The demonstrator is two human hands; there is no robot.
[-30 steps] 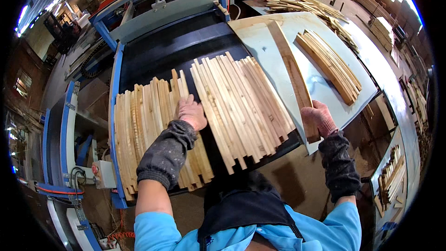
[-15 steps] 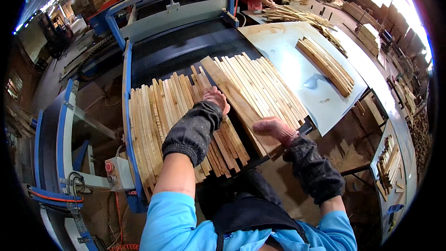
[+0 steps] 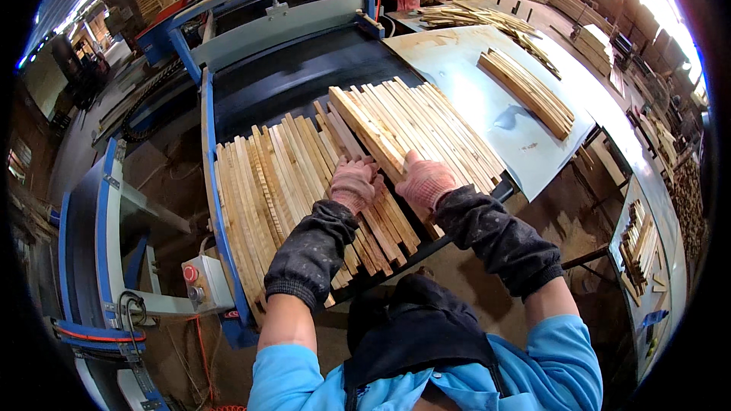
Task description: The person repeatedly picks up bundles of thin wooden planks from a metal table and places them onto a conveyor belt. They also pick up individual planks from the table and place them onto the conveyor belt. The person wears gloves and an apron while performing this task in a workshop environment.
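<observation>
Holding: R hand [image 3: 425, 181], fingers closed on near part of plank [image 3: 368, 131].
L hand [image 3: 355, 184]: atop L strips [image 3: 266, 183] nr gap, fingers bent; can't tell if gripping.
Plank: on belt [image 3: 282, 91], along L edge of R strips [image 3: 438, 133]; long axis approx parallel to them, far end pts away & slightly L, twd blue frame [image 3: 186, 55].
Qty: 1 plank, 2 hands, 2 strip sets, 1 bundle [image 3: 527, 91] on sheet [image 3: 464, 76].
</observation>
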